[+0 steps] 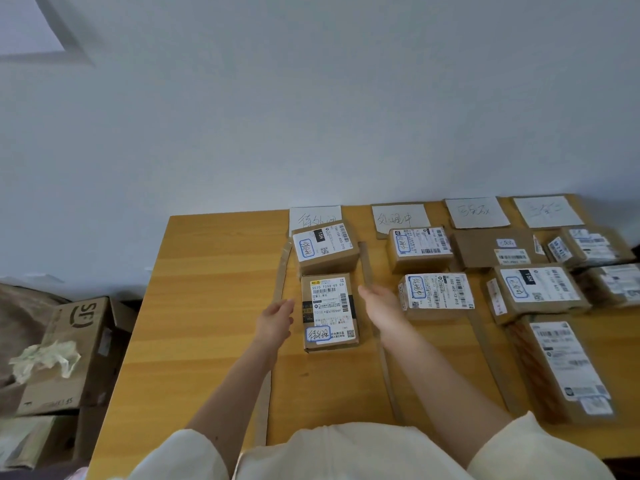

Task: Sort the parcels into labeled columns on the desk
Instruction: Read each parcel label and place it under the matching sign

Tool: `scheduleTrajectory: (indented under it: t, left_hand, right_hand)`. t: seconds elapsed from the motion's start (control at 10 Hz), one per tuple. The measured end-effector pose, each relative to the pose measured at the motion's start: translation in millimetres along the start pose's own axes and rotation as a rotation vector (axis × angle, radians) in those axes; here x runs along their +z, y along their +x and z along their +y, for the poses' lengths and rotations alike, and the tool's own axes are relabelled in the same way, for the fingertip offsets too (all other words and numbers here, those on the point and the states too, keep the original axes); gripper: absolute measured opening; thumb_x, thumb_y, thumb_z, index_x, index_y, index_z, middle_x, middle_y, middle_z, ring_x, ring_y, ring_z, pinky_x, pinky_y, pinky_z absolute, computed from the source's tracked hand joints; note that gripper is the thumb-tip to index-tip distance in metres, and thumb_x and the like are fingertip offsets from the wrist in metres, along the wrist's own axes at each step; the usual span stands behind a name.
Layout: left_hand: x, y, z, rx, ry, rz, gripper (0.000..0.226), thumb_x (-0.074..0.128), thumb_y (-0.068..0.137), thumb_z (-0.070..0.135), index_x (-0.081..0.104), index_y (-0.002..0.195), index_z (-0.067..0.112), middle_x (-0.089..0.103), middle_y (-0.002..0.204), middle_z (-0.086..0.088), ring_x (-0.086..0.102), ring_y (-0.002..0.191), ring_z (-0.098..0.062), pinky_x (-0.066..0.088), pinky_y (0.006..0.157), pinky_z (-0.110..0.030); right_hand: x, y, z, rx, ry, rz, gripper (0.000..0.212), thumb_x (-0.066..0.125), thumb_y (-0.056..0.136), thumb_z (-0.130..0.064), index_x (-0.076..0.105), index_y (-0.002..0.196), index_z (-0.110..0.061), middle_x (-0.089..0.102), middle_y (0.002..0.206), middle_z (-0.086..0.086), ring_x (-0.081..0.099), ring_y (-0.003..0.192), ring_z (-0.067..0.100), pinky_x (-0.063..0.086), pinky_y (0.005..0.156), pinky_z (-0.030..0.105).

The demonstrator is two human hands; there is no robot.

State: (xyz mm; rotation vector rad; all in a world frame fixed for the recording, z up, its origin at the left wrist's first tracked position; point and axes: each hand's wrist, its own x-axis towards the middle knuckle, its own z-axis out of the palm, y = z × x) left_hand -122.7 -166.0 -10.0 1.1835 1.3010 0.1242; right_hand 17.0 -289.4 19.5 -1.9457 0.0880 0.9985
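- left hand (275, 318) and right hand (379, 304): fingers spread wide, holding nothing, one each side of near parcel (329, 311)
- near parcel flat on bench (207, 306), leftmost column, between cardboard strips (282, 271)
- second parcel (323, 245) just behind it, by the far-edge paper label (313, 216)
- more parcels fill columns toward right edge
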Motion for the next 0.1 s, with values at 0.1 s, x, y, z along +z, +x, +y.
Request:
scheduleTrajectory:
  t: [0.1]
  left_hand:
    - [-2.0, -0.6, 26.6, 0.093, -0.030, 0.039, 0.036, 0.056, 0.096, 0.030, 0.058, 0.127, 0.012, 0.061, 0.104, 0.001, 0.057, 0.104, -0.018, 0.048, 0.088, -0.034]
  right_hand:
    - [-20.4, -10.9, -30.1, -0.112, 0.025, 0.044, 0.042, 0.048, 0.102, -0.035, 0.050, 0.139, -0.015, 0.055, 0.135, 0.002, 0.050, 0.126, 0.024, 0.039, 0.102, 0.036]
